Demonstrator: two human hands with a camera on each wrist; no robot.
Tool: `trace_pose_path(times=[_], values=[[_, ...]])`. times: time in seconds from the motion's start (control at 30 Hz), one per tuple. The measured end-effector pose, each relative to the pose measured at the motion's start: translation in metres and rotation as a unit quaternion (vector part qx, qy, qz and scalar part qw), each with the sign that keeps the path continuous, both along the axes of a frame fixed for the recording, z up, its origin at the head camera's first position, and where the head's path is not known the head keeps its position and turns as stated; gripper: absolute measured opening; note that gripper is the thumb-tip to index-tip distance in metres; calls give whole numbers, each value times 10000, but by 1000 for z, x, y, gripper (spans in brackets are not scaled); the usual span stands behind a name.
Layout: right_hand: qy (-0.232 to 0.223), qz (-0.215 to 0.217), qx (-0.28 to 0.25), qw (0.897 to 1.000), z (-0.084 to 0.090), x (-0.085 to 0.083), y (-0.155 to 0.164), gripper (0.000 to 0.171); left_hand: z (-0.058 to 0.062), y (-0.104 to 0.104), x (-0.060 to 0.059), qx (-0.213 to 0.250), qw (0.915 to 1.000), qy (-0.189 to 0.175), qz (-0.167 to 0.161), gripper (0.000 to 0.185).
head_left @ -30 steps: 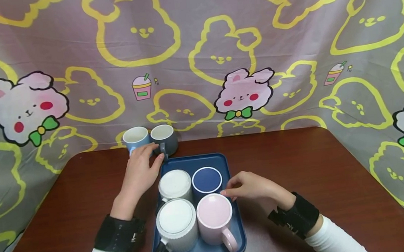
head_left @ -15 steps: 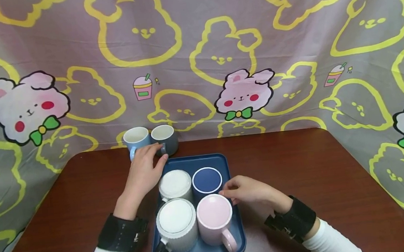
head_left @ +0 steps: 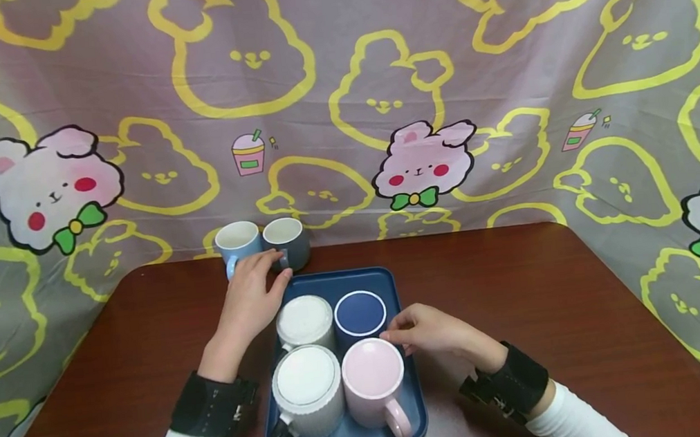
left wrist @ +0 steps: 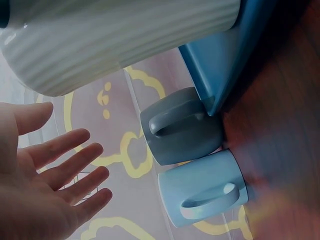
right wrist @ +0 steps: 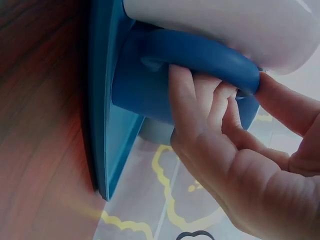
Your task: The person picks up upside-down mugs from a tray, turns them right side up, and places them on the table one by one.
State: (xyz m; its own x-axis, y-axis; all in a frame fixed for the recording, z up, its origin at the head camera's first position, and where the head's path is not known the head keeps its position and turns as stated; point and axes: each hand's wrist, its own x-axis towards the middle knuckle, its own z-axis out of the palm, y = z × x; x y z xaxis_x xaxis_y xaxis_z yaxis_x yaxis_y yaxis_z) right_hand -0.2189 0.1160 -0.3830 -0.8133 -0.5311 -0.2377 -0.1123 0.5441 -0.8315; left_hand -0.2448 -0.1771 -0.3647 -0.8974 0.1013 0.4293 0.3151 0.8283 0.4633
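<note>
Behind the dark wooden table (head_left: 518,287) hangs a cartoon bunny curtain (head_left: 415,102), and a blue tray (head_left: 412,407) sits at the table's near middle with four mugs on it. Over the last second very little has shifted: the right hand (head_left: 435,329) has eased slightly toward the navy mug (head_left: 359,315) at the tray's 1 o'clock corner, and the right wrist view now shows its fingers (right wrist: 200,100) curled through that mug's handle (right wrist: 200,50) with the thumb pressing from the other side, so the grip looks set, though the mug has not risen off the tray. The left hand (head_left: 251,300) has stayed almost where it was, at 11 o'clock just beyond the tray, beside the grey mug (head_left: 286,241) and the light blue mug (head_left: 238,244); its fingers lie straight and spread, holding nothing. The navy mug is dark blue and glossy, with a thin white rim and a thick rounded handle, standing upright behind the pink mug (head_left: 373,383) and right of a white ribbed mug (head_left: 304,323); another white ribbed mug (head_left: 307,392) stands at 7 o'clock.
</note>
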Motion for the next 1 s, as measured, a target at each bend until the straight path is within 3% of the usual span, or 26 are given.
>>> trace_pose_path(times=[0.53, 1.0], values=[[398, -548, 120, 9976, 2, 5, -1, 23, -1, -1, -1, 21, 10000, -93, 11, 44], [800, -539, 258, 9950, 2, 5, -3, 21, 1, -2, 0, 82, 9999, -117, 4, 43]])
